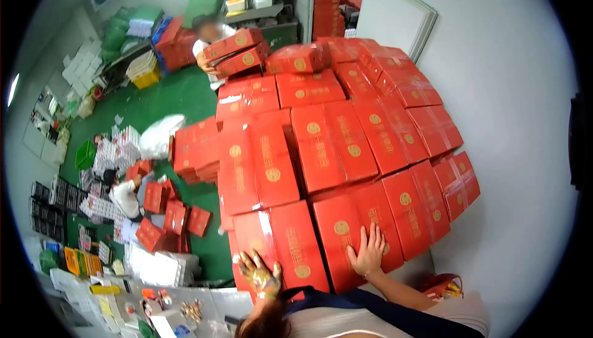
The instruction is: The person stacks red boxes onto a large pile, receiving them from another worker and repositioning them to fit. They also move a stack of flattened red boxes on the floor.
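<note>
My left hand lies with fingers spread on the near edge of a taped red carton; its skin or covering has golden patches. Flat on the neighbouring red carton rests my right hand, fingers stretched out, gripping nothing. A narrow dark gap separates these two cartons. Both belong to a large stack of red cartons with gold print, several sealed with clear tape. Beyond the stack, a person holds two red cartons at its far edge.
A wall borders the stack on the right. Down on the green floor, another person bends among red cartons and white egg-tray-like stacks. A cluttered worktable stands at the lower left.
</note>
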